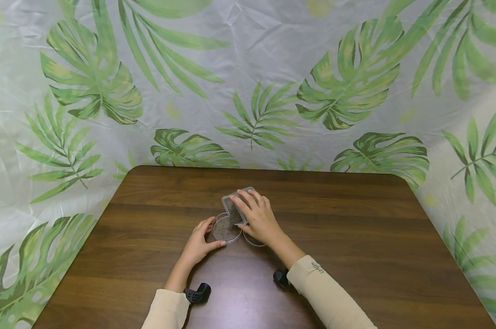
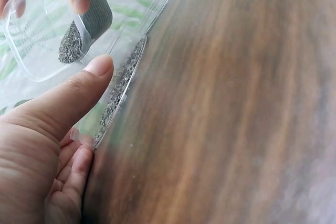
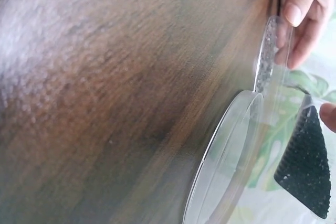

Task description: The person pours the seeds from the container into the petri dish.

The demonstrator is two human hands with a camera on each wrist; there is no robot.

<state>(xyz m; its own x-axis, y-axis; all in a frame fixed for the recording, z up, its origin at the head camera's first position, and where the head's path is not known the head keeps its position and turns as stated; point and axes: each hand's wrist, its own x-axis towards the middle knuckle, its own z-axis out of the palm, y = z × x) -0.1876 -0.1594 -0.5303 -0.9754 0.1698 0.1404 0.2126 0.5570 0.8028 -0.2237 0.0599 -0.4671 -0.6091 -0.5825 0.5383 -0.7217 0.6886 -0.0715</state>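
**Tilted tub (image 1: 234, 214) over a shallow dish (image 1: 235, 239): stray grains are the main risk**

The shallow dish lies flat on the surface (image 1: 355, 228), between its left and right edges and nearer the far edge than its front corners. The left hand (image 1: 196, 244) holds its rim, the thumb on the near side and the other fingers curled along the left. Gray grains (image 2: 116, 94) already cover the bottom of this dish.

Above it, the right hand (image 1: 261, 219) has its fingers clamped on the clear tub, which tips toward the dish with dark grains (image 3: 307, 161) gathered in its lower part. A second clear dish (image 3: 231, 129) sits just beside the first, toward the surface's right edge and partly under the right hand; whether the two touch, I cannot tell.

The tub's broad opening seems hard to aim: a steeper tilt could let the load slide out in one rush and overshoot the low rim. If the tub drifts right, grains would probably drop into the second dish or onto the surface. A slip of the right fingers on smooth plastic could tip the whole load, and a nudge from the left thumb might shift the dish out from under the stream.
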